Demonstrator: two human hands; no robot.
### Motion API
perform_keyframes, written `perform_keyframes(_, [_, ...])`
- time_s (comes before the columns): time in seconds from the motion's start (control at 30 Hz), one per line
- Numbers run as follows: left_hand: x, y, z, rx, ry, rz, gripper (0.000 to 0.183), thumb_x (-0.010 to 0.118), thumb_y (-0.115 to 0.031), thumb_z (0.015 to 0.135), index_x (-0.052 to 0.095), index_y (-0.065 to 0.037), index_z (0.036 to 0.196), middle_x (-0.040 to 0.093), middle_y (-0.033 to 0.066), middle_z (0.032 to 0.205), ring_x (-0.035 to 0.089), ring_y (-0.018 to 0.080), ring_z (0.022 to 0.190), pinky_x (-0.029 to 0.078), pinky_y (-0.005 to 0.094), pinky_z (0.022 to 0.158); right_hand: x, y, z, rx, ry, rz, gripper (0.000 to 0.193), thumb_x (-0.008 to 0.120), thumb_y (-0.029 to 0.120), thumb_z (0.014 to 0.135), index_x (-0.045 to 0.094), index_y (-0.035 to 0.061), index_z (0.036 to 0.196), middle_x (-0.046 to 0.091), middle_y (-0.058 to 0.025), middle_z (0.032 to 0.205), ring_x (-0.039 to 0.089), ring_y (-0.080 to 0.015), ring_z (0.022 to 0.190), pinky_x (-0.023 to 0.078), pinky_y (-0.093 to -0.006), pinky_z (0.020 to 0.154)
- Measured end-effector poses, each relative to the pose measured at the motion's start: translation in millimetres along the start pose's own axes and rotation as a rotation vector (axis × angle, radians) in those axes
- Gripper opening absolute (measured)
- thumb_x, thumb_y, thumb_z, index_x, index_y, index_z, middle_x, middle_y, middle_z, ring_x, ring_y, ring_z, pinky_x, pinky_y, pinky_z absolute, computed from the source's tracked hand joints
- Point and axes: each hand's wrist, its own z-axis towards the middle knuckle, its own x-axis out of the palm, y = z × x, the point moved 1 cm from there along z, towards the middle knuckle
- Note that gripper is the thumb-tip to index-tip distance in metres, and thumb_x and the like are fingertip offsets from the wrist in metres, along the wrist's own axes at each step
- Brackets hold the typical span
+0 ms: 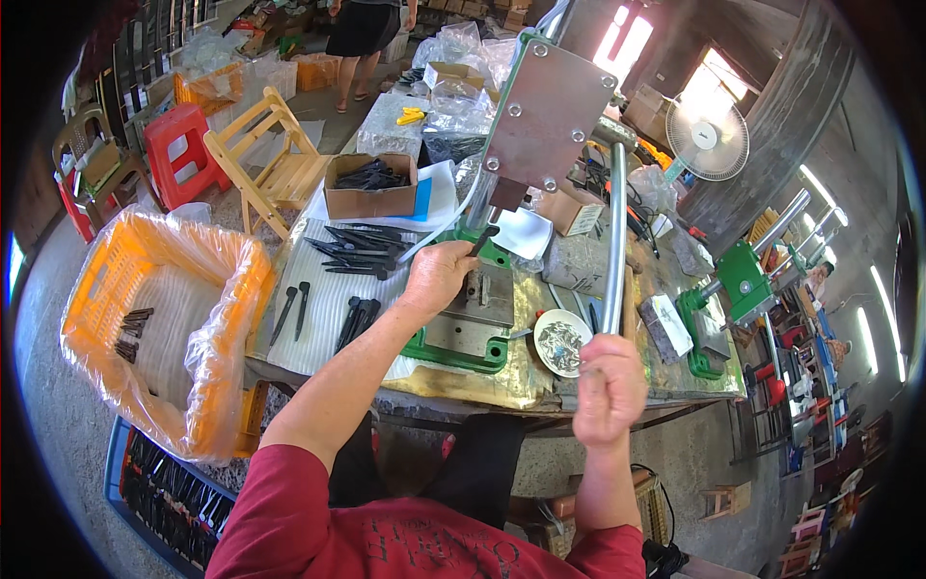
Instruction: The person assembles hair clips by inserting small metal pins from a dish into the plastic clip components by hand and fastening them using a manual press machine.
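Note:
My left hand (439,280) pinches a slim black part (485,239) with a wider end, holding it over the metal fixture (482,297) on the green press base. My right hand (610,391) is closed round the lower end of the press's long steel lever (616,232). Above the fixture stands the green press head (548,121) with its bolted steel plate. Beside the lever sits a white bowl (555,371) of small metal pieces. More black parts (362,249) lie in a pile left of my left hand, with a few nearer the table's front edge.
An open cardboard box (371,205) of black parts stands behind the pile. At left is an orange crate (106,280) lined with clear plastic, some parts inside. A second green press (743,280) and a fan (709,137) are at right. A person (365,34) stands far back.

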Motion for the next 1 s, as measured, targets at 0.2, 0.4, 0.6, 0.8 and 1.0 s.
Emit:
perform_keyframes(0.2, [-1,0,0,-0.043,0.018,0.009,0.013,0.059,-0.01,0.069,0.055,-0.002,0.079,0.054,0.0162,0.069,0.052,0.031,0.061,0.041,0.032,0.055,-25,36,43,0.163,0.032,0.115,0.017,0.048,0.013,0.079,0.05,-0.001,0.07,0.052,-0.0115,0.076,0.043,-0.009,0.051,0.035,-0.0192,0.047])
perform_keyframes(0.4, [-1,-1,0,-0.037,0.023,-0.009,0.011,0.058,-0.009,0.071,0.055,-0.001,0.079,0.055,0.016,0.072,0.054,0.0309,0.066,0.042,0.0311,0.058,-32,48,64,0.226,0.015,0.225,0.018,0.044,0.012,0.083,0.049,-0.0014,0.072,0.05,-0.0075,0.077,0.036,-0.002,0.048,0.027,-0.0163,0.043])
perform_keyframes(0.6, [0,-1,1,-0.041,0.013,0.042,0.013,0.059,-0.009,0.07,0.055,-0.001,0.078,0.055,0.0156,0.071,0.054,0.0314,0.065,0.042,0.0313,0.057,-30,50,66,0.343,-0.005,0.252,0.02,0.047,0.016,0.081,0.049,-0.0012,0.07,0.05,-0.0074,0.075,0.036,-0.0025,0.047,0.026,-0.0168,0.042])
perform_keyframes(0.8, [1,5,-1,-0.037,-0.006,0.015,0.013,0.06,-0.01,0.069,0.056,-0.001,0.078,0.054,0.0152,0.07,0.052,0.0298,0.062,0.042,0.0304,0.057,13,-13,-13,-0.007,0.025,-0.311,0.01,0.054,0.006,0.07,0.048,0.0001,0.066,0.051,-0.0113,0.067,0.046,-0.0171,0.048,0.037,-0.0237,0.044])
perform_keyframes(1.0, [-3,-4,2,-0.035,0.029,0.008,0.014,0.06,-0.01,0.068,0.055,0.0,0.077,0.053,0.0148,0.068,0.051,0.0284,0.06,0.041,0.0309,0.057,20,-33,-25,-0.032,0.073,-0.11,0.009,0.05,0.002,0.072,0.045,-0.0008,0.065,0.051,-0.0121,0.071,0.048,-0.0189,0.057,0.039,-0.0252,0.052])
